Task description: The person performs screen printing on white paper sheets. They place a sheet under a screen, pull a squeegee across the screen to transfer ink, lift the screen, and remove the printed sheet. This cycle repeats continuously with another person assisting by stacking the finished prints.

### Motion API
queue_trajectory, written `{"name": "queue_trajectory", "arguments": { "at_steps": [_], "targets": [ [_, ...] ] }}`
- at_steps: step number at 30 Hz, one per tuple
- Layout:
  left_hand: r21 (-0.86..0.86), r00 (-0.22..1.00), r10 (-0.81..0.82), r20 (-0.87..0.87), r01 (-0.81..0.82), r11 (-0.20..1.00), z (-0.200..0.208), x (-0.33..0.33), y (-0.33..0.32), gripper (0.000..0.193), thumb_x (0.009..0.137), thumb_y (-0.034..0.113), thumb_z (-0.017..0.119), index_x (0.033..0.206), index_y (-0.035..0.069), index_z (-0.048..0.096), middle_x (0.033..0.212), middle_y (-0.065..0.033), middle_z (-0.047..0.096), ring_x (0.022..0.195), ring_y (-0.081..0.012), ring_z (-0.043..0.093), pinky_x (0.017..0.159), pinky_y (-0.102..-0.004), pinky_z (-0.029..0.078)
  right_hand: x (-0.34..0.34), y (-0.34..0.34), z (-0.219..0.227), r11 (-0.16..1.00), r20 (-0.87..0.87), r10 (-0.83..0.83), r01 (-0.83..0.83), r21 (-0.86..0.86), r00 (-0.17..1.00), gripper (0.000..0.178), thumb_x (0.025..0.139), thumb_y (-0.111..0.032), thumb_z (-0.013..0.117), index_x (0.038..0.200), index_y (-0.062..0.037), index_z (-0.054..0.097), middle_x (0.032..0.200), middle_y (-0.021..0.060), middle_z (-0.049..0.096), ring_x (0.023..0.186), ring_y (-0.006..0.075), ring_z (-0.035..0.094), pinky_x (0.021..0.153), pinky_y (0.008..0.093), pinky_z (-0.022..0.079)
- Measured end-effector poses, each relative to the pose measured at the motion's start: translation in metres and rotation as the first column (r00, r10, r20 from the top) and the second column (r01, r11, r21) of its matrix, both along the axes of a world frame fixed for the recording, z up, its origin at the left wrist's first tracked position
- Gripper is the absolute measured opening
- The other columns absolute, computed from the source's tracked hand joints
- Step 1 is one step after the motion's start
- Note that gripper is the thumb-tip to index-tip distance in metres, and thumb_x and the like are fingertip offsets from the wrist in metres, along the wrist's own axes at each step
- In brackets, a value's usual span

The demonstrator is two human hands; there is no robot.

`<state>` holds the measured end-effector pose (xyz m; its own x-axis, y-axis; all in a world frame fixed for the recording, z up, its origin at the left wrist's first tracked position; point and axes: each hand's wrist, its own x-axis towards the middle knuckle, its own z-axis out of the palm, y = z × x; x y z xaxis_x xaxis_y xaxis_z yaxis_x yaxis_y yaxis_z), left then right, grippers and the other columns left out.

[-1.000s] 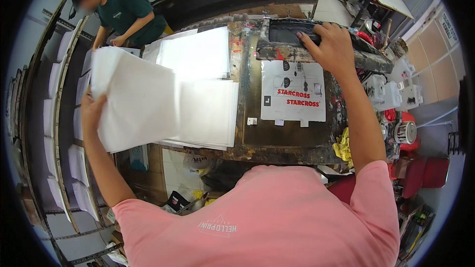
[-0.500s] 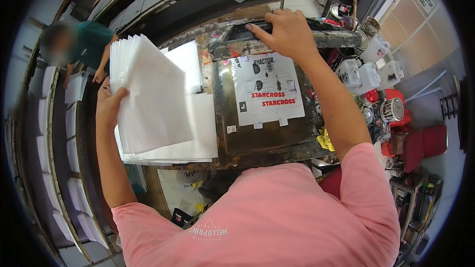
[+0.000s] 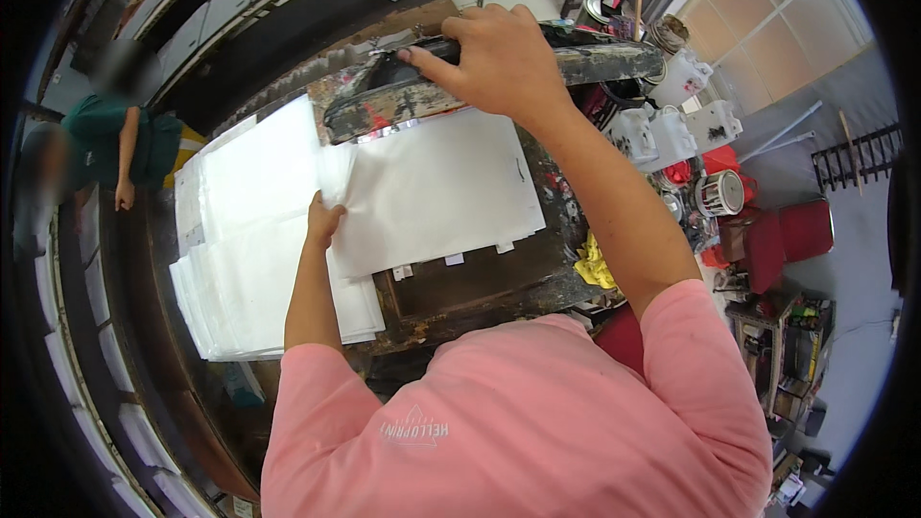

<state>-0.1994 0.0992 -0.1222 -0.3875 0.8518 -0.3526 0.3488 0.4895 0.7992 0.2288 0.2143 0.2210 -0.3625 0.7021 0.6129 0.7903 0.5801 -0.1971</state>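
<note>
My left hand [image 3: 328, 217] pinches the left edge of a bunch of thin white sheets [image 3: 441, 197]. They lie fanned over the dark work board [image 3: 465, 290], hiding the printed layout; only small white tabs [image 3: 454, 259] stick out below. To the left, more white sheets [image 3: 254, 283] rest in loose stacks on the table. At the far edge my right hand [image 3: 504, 59] grips an ink-stained wooden screen frame [image 3: 614, 63], which is tilted up. Its thumb lies along the near side, and its fingertips are partly hidden behind the frame.
A yellow cloth [image 3: 595, 264] sits at the board's right edge. White jugs [image 3: 633, 134] and paint cans [image 3: 720, 192] crowd the right side, with a red chair [image 3: 804, 230] beyond. A co-worker in a green shirt [image 3: 101, 139] stands at left near racks of white sheets [image 3: 104, 278].
My left hand has brought the white sheets rightward and down onto the board, covering the printed layout. My right hand still holds the frame up. The co-worker has shifted, and the view has turned.
</note>
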Motion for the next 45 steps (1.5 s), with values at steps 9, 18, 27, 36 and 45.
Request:
{"name": "queue_trajectory", "arguments": {
  "at_steps": [9,18,27,36,45],
  "targets": [
    [0.032,0.993,0.11,0.033,-0.111,0.993,-0.004,0.006,-0.009,0.068,0.079,0.005,0.072,0.144,-0.003,0.056,0.133,-0.02,0.07,0.113,-0.0316,0.07,0.098,-0.0423,0.056,0.012,-0.003,-0.013,0.999,0.018,-0.033,0.033,-0.001,0.999,0.067,0.093,-0.069,0.066,0.092,-0.004,0.083,0.092,0.0137,0.077,0.094,0.0299,0.071,0.09,0.0449,0.047],
    [-0.032,0.993,0.002,0.116,0.002,0.999,0.013,-0.013,0.001,0.071,0.08,0.002,0.071,0.148,-0.002,0.053,0.132,-0.0189,0.07,0.113,-0.0318,0.07,0.098,-0.0436,0.058,0.011,-0.004,-0.012,0.999,0.06,-0.044,0.044,0.003,0.997,0.063,0.094,-0.068,0.066,0.099,-0.0074,0.084,0.094,0.0098,0.078,0.098,0.0276,0.072,0.089,0.0439,0.048],
    [-0.029,0.994,-0.064,0.085,0.067,0.997,0.009,-0.005,0.002,0.079,0.084,0.001,0.074,0.155,-0.002,0.041,0.14,-0.0219,0.064,0.126,-0.0337,0.065,0.107,-0.0443,0.055,0.011,-0.005,-0.015,0.999,0.067,-0.037,0.034,0.04,0.997,0.06,0.095,-0.068,0.068,0.099,-0.0096,0.084,0.091,0.008,0.077,0.092,0.0267,0.073,0.083,0.0445,0.048],
    [-0.093,0.964,-0.145,-0.223,0.127,0.987,0.001,-0.021,-0.011,0.087,0.087,0.015,0.084,0.159,-0.001,0.037,0.141,-0.026,0.064,0.127,-0.0391,0.065,0.112,-0.0467,0.051,0.007,-0.003,-0.012,0.996,0.021,0.036,-0.038,0.081,0.999,0.06,0.093,-0.066,0.07,0.093,-0.0072,0.083,0.083,0.0091,0.073,0.078,0.0285,0.07,0.074,0.044,0.046],
    [0.115,0.522,-0.508,-0.685,0.766,0.633,0.044,0.146,0.066,0.093,0.089,0.052,0.085,0.161,0.006,0.048,0.16,-0.0236,0.05,0.148,-0.0451,0.047,0.125,-0.0545,0.038,0.01,0.003,-0.004,1.0,0.02,0.012,-0.012,-0.021,1.0,0.061,0.092,-0.065,0.071,0.092,-0.0049,0.081,0.084,0.0117,0.071,0.082,0.0322,0.069,0.078,0.0456,0.046]
  ]
}}
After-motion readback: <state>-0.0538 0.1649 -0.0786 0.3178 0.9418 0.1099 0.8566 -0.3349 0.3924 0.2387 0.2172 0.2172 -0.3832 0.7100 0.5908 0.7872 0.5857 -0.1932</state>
